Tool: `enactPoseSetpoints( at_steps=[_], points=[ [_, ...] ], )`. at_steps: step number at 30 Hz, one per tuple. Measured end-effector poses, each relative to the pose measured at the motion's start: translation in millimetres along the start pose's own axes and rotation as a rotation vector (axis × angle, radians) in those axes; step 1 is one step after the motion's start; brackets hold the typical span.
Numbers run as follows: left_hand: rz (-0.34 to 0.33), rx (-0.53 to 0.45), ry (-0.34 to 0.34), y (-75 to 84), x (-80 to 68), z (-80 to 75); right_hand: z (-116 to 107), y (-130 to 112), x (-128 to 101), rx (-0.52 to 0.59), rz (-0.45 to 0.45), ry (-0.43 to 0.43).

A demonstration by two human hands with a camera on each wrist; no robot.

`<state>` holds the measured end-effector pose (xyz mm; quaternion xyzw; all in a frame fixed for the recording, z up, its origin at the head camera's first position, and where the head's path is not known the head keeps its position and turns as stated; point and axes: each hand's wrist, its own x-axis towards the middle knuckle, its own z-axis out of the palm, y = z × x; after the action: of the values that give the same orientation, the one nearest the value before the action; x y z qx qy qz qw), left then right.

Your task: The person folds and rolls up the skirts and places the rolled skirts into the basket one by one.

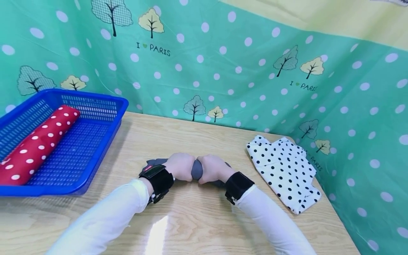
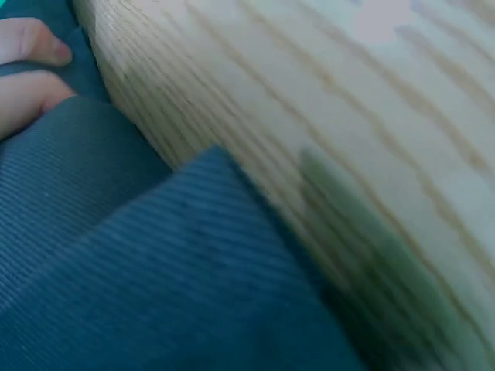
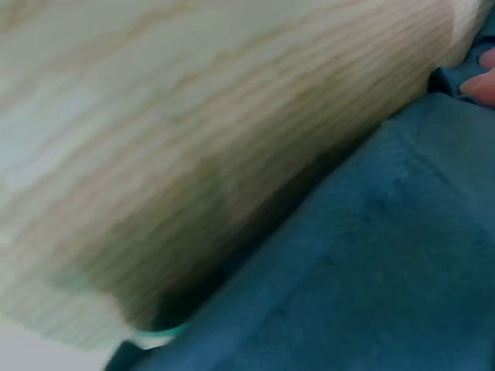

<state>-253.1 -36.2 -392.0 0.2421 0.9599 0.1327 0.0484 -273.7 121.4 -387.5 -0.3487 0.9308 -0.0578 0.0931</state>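
Both hands are clamped down on a grey cloth (image 1: 196,170) in the middle of the bench (image 1: 191,219), left hand (image 1: 179,166) and right hand (image 1: 213,168) side by side, knuckles nearly touching, fingers curled round the bundled fabric. Wrist views are just blurry ribbed cloth against wood grain. Well off to the right lies a white black-dotted cloth (image 1: 284,171), flat on the bench. Far left sits a blue basket (image 1: 95,141) with a red white-dotted roll (image 1: 36,143) lying inside

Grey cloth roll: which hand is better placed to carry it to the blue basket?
Left. The left hand grips the grey cloth roll on the blue basket side; the right hand would cross over.
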Motion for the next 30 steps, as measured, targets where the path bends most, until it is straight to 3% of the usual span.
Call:
enactPoseSetpoints(
  at_steps=[7,13,18,21,22,24,27,30],
  points=[
    [-0.058,0.025,0.089,-11.9,-1.9,-4.4,1,-4,-2,-0.135,-0.027,0.200],
    [-0.145,0.029,0.152,-21.6,-3.5,-28.1,-2,0,-3,-0.191,-0.095,0.550],
    [-0.198,0.012,0.226,-28.2,-8.1,-65.0,-3,-1,3,-0.029,-0.108,0.901],
    [-0.244,-0.010,0.296,-36.3,-13.6,-96.7,-3,-15,10,0.216,-0.053,1.033],
    [-0.270,-0.016,0.314,-39.9,-17.2,-109.3,-2,-22,13,0.301,-0.028,1.052],
    [-0.328,-0.024,0.362,-49.7,-26.1,-132.9,-1,-41,19,0.478,0.013,1.002],
    [-0.425,-0.005,0.417,-65.8,-43.8,-166.0,4,-73,29,0.678,0.033,0.795],
    [-0.493,-0.012,0.439,-83.4,-60.3,-188.1,9,-107,40,0.827,0.022,0.577]
  ],
)
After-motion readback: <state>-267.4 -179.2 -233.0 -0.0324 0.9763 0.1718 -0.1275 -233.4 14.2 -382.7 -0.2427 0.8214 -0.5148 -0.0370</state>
